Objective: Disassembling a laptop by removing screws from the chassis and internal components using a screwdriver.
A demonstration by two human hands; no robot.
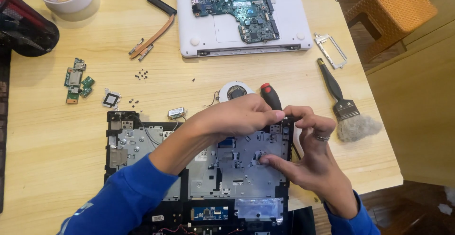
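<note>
**Black laptop base, both hands at its far right corner**

Black plastic laptop base with a silvery metal plate (227, 168) lies flat on the pale wooden table (47, 135), nearest the person. It looks stiff but thin, likely fragile at its edges, best held by the frame. The left hand (237, 116) pinches something small at that corner; the right hand (313, 154) pinches there too, one finger on the plate. A red-and-black screwdriver (270, 95) lies just behind, a grey-bristled brush (343, 109) to the right.
</note>
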